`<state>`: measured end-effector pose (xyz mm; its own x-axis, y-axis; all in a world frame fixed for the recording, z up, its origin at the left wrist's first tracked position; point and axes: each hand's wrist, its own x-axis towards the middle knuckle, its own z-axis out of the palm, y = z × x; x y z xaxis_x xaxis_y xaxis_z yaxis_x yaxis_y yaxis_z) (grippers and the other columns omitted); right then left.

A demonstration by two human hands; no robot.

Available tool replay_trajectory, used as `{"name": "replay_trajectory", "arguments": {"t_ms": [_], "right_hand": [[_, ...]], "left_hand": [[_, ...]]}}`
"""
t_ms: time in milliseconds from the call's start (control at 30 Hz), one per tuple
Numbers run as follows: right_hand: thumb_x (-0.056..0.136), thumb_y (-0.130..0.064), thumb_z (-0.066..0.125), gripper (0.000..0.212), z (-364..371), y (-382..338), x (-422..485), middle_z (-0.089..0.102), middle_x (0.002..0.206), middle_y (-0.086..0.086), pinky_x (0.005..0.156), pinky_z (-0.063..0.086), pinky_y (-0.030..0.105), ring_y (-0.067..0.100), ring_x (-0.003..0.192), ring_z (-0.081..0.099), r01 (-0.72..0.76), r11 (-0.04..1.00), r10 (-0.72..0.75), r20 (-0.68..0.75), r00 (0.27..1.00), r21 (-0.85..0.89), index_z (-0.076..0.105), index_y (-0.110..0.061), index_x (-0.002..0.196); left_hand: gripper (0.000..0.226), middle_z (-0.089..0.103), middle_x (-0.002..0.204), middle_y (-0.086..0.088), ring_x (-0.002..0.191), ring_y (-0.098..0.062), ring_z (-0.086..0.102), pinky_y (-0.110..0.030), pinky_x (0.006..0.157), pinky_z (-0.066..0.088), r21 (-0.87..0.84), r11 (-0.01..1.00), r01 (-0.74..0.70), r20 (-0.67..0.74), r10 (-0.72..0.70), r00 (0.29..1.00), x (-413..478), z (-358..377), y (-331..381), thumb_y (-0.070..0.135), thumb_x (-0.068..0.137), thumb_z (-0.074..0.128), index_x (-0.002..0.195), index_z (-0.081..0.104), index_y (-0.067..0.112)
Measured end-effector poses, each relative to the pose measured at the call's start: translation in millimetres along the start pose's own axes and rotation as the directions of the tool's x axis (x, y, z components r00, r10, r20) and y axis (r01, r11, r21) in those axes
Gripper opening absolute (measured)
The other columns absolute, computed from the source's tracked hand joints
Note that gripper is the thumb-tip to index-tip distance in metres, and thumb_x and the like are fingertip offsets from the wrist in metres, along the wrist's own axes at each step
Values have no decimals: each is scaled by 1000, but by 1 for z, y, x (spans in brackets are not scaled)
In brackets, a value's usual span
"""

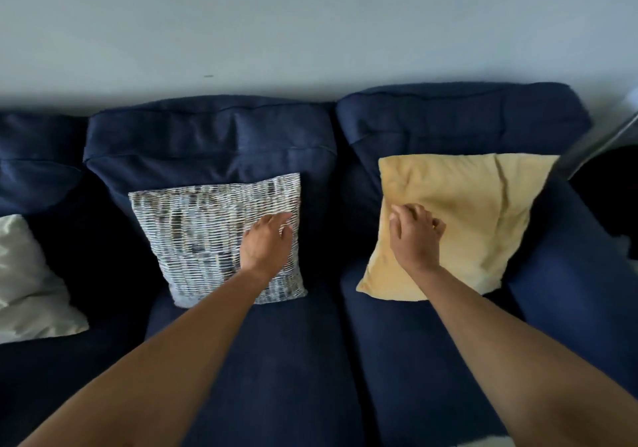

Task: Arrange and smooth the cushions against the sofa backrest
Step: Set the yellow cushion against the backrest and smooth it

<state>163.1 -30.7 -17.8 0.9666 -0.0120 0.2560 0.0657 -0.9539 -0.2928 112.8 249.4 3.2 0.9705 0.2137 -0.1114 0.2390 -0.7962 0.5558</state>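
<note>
Two hands flat, left hand [266,243] on patterned cushion [207,232], right hand [416,236] on yellow cushion [483,211]

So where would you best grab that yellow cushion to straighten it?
Probably the yellow cushion by its two top corners, coming from the front and above. It leans tilted against the backrest, its top edge free, while its bottom rests on the seat. The right hand only presses its face.

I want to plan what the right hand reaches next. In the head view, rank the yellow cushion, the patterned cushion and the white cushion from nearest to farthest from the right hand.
1. Yellow cushion: under the right hand, on the right seat.
2. Patterned cushion: middle seat, under the left hand.
3. White cushion: far left edge.
</note>
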Motion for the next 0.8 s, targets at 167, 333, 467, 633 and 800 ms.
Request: {"name": "replay_trajectory", "arguments": {"t_ms": [167,333,467,633,800], "right_hand": [[97,-33,35,39,-36,93,23,61,113,9,92,32,45,30,107,55,-80,993,90,-118,989,86,64,-18,118],[97,-28,41,41,-54,197,77,56,129,13,97,32,47,31,118,50,-240,930,295,-176,939,278,53,-13,133],[96,-35,38,51,-61,279,131,47,142,14,101,39,53,32,121,53,-439,754,540,-81,838,488,44,-14,142],[100,-45,40,60,-53,338,175,43,151,4,113,33,46,22,134,46,-562,540,558,233,797,627,29,-19,153],[98,-38,48,33,-46,326,202,68,102,4,83,53,36,15,86,63,-511,485,481,271,834,710,67,-11,105]], "left_hand": [[48,56,141,-1,123,-23,57,-44,97,51,-124,992,10,48,-4,999,9,54,81,49,99,47,143,51,29],[81,33,160,-8,142,-26,40,-43,113,35,-400,896,193,34,-196,980,42,111,172,63,93,51,159,16,31],[87,41,156,-4,139,-29,44,-45,115,35,-668,659,345,52,-421,905,83,153,217,72,86,50,158,21,31],[39,65,103,4,96,-15,60,-32,89,47,-843,475,253,-79,-575,814,102,184,251,46,98,54,125,61,18],[18,58,78,10,69,-3,52,-20,68,45,-873,465,146,-228,-655,720,96,187,270,34,99,56,84,58,24]]}}
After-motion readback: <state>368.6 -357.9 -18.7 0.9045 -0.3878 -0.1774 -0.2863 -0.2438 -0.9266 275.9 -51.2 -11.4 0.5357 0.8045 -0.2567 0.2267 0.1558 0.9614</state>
